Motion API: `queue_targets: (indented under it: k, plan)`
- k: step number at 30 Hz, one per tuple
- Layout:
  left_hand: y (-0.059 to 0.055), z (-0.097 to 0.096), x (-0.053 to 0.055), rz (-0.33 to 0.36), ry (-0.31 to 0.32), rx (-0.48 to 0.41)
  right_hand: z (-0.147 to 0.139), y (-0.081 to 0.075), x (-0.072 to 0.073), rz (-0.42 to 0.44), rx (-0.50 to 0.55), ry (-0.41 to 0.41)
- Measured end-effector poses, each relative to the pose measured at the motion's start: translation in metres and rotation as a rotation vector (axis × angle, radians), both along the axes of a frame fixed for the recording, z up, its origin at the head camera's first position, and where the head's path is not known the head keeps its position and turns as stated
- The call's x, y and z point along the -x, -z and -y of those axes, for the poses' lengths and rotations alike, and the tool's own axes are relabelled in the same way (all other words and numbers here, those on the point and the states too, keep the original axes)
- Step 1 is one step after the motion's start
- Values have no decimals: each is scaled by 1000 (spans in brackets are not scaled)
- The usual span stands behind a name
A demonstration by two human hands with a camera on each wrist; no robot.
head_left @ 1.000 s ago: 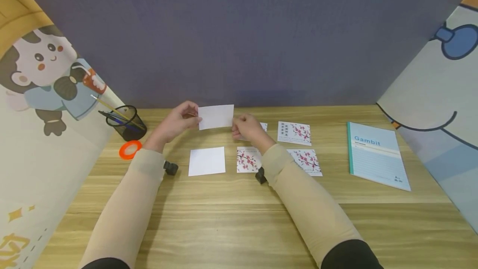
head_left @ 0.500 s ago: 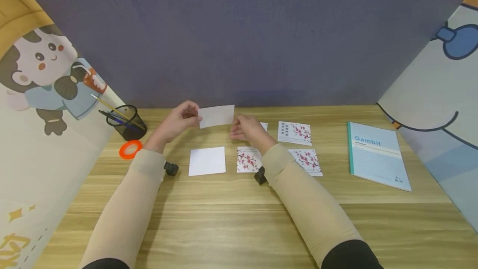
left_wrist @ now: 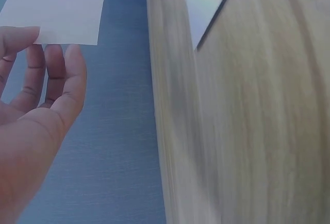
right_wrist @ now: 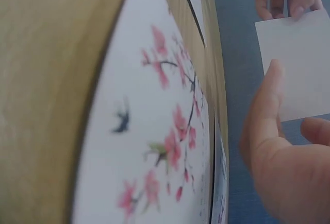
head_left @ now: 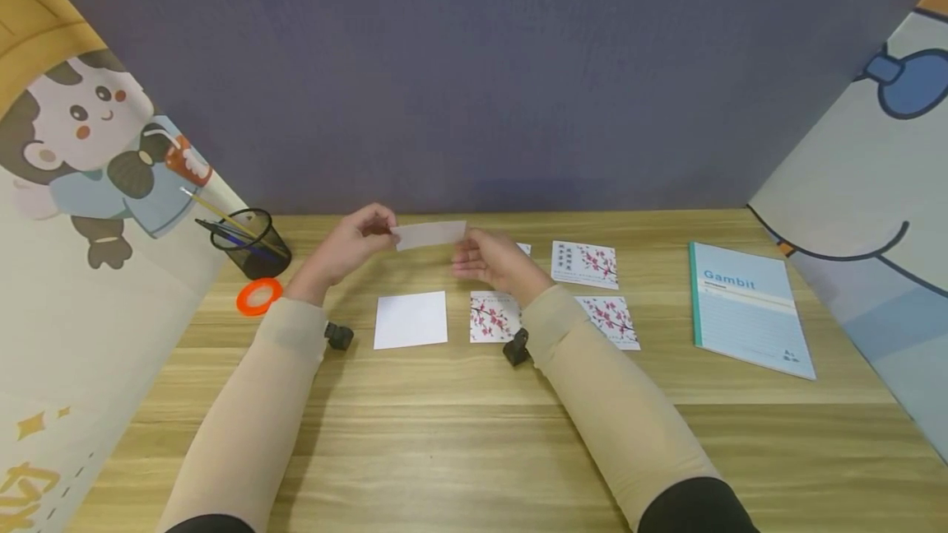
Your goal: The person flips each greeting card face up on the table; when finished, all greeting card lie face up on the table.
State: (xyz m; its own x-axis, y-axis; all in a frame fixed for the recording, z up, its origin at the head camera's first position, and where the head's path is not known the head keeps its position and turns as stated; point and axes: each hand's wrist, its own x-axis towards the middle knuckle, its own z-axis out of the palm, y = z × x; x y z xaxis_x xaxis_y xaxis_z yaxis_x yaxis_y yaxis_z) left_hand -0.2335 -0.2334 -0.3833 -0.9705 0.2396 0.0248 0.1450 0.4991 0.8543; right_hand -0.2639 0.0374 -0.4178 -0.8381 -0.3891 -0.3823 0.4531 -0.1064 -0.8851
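My left hand point(head_left: 350, 247) pinches the left edge of a blank white card point(head_left: 429, 234), held up above the back of the table. In the left wrist view the thumb lies on one face of this card point(left_wrist: 56, 7) and the fingers are behind its edge. At the card's other end is my right hand point(head_left: 499, 261). In the right wrist view its index finger point(right_wrist: 270, 92) is fairly straight and overlaps the card's edge, with the thumb apart from it; whether it touches cannot be seen. Below lies another blank white card point(head_left: 411, 320).
Blossom-printed cards point(head_left: 585, 264) lie in two rows under and beyond the right arm, some partly covered. A Gambit notebook point(head_left: 751, 308) is at the right. A mesh pen cup point(head_left: 252, 245) and an orange tape roll point(head_left: 258, 297) stand left. A grey-blue partition point(head_left: 474, 81) rises behind.
The held card has tipped flatter, so its face looks narrower, and it has dropped slightly. My right hand has let go of the right edge, its fingers spreading out from a pinch.
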Motion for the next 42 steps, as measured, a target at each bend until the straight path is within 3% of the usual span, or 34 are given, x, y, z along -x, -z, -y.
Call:
queue_targets:
  k: [8,19,26,42]
  plan:
    - [1,0,0,-11,11,18,-3,1,0,19,32,-18]
    - [3,4,-2,-53,68,31,-8,-1,2,57,132,41]
    - [5,5,1,-82,84,26,-10,-4,3,98,134,64]
    - [8,8,1,-77,55,-1,-9,-7,4,106,145,53]
